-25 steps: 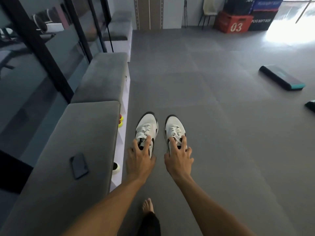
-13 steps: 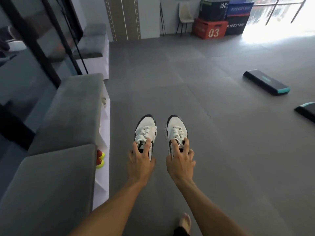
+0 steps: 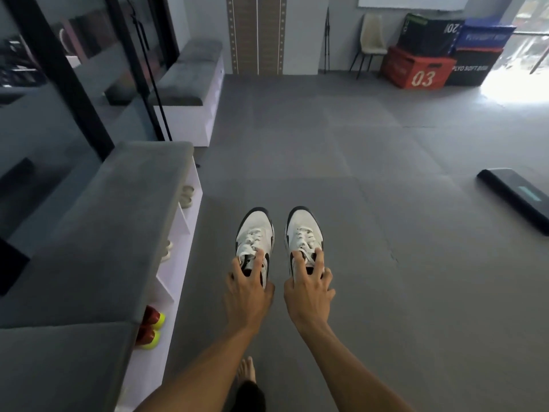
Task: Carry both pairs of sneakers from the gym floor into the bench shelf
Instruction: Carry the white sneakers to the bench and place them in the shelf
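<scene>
Grey gym floor (image 3: 386,292) beside cushioned bench shelf (image 3: 178,251), plyo boxes (image 3: 416,72) behind.

Setting: gym / fitness studio. Floor (image 3: 371,179) covered in grey mat tiles with visible seams. Far right: stacked plyo boxes, a red one marked "03" (image 3: 416,69), a black one lettered "PLYO SOFT BOX" (image 3: 475,66), two more on top. Right: low black aerobic step (image 3: 517,194) on the floor. Left wall: grey-cushioned bench (image 3: 98,233) with white cubbies holding shoes (image 3: 150,327). Far wall: one chair (image 3: 371,40).
</scene>
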`<state>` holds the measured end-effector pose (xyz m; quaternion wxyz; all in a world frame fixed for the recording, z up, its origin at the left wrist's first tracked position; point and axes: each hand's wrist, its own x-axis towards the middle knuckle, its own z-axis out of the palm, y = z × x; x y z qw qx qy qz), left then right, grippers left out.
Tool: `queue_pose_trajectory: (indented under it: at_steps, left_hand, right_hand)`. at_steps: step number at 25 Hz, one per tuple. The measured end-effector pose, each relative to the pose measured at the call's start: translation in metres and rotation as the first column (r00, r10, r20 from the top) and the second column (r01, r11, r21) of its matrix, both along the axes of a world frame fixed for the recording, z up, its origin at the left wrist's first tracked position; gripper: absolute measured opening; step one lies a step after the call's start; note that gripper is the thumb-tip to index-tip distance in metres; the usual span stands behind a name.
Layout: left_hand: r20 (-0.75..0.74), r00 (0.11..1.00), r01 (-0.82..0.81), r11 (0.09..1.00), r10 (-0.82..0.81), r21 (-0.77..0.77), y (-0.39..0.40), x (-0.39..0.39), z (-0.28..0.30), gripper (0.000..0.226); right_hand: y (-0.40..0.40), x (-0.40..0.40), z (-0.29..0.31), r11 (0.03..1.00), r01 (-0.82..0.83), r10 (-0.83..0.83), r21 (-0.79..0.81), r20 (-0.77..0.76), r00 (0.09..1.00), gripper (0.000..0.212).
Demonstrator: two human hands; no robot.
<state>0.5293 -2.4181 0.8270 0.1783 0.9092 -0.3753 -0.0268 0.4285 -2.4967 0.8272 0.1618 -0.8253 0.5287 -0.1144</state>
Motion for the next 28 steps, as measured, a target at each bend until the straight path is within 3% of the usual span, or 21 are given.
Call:
queue_pose_trajectory:
  at_steps: [8,17,24,28]
  left_hand:
    - [0.023,0.999,0.029,0.999,-0.030,0.031,-0.187,0.175,-0.002,0.077]
    - [0.084,0.996,-0.009,1.000,0.007,0.022,-0.399,0.349,0.007,0.076]
    - [0.169,0.986,-0.031,0.988,0.005,0.154,-0.537,0.464,0.012,0.073]
    - [0.143,0.988,-0.079,0.987,0.059,0.139,-0.625,0.560,-0.002,0.072]
  right_hand:
    - [-0.180,0.176,-0.005,0.997,0.069,-0.070,0.047,0.021,0.997,0.063]
    - [-0.416,0.336,-0.004,1.000,0.017,-0.018,0.006,0.048,0.999,0.064]
    - [-0.589,0.448,0.006,0.996,-0.075,0.072,-0.045,-0.052,0.996,0.065]
    - [-0.688,0.530,-0.001,0.995,-0.082,0.079,-0.052,-0.065,0.995,0.062]
